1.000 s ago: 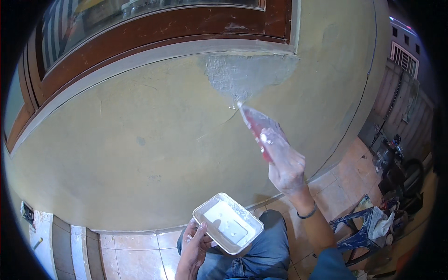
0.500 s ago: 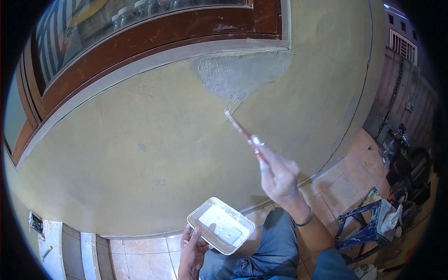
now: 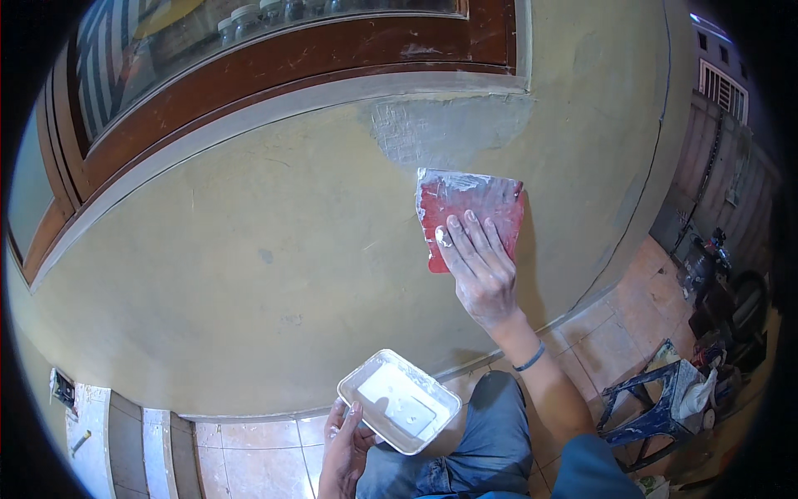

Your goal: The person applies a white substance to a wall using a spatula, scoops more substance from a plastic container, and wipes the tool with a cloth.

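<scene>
My right hand (image 3: 482, 279) is closed on a red putty spreader (image 3: 478, 198), fingers lying along its broad face. Whitish filler smears the spreader's upper edge and my fingers. Its top edge is just below a grey patch (image 3: 453, 129) of rough, scored filler on the yellowish wall (image 3: 324, 249); I cannot tell whether the edge touches the wall. Low down, my left hand (image 3: 345, 441) grips the left side of a pale rectangular tub (image 3: 359, 374). White filler (image 3: 391, 389) coats the inside of this tub, which is tilted toward me.
Above the patch runs a brown wooden window frame (image 3: 332, 79) with jars behind the glass. A paint-spattered blue stool (image 3: 640, 407) stands at the lower right, beside dark clutter. Tiled steps (image 3: 125, 441) are at the lower left. A thin cable (image 3: 657, 141) hangs down the wall.
The spreader has turned from edge-on to showing its broad face, and my right hand has rotated with it. The tub has barely moved.
</scene>
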`<state>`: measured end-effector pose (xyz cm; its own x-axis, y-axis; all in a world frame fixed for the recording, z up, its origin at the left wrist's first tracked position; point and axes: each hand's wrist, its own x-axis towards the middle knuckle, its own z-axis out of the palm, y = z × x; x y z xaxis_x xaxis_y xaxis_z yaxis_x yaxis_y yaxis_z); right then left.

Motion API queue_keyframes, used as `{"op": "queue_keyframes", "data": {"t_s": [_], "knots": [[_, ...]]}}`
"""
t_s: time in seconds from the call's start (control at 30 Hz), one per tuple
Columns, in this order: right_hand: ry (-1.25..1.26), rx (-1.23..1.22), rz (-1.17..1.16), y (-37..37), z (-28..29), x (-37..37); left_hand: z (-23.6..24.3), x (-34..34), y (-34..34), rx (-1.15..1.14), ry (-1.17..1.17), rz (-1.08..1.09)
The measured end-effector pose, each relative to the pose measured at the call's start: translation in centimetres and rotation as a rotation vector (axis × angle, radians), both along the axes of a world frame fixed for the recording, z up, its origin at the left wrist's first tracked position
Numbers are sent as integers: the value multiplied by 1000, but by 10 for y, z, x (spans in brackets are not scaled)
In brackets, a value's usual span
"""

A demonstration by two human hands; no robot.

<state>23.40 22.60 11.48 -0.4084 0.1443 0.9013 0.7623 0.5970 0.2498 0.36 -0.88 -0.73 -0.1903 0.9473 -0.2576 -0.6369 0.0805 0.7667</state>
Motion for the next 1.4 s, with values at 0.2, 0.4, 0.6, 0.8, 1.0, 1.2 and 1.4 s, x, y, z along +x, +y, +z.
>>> {"op": "queue_keyframes", "data": {"t_s": [0.2,0.4,0.6,0.8,1.0,1.2,1.4], "knots": [[11,-21,81,-5,6,12,2,-1,0,2,-39,10],[91,52,83,-20,26,27,6,-3,-2,16,18,-19],[82,31,115,-10,25,18,16,-2,-3,59,-12,-18],[19,-52,247,-38,24,29,17,-1,-4,45,1,-24],[165,-53,268,-46,73,30,21,2,-3,70,21,-31],[-59,-6,147,-43,39,24,24,2,-5,82,9,-28],[-70,-62,213,-47,35,41,21,-1,-5,86,45,-35]]}}
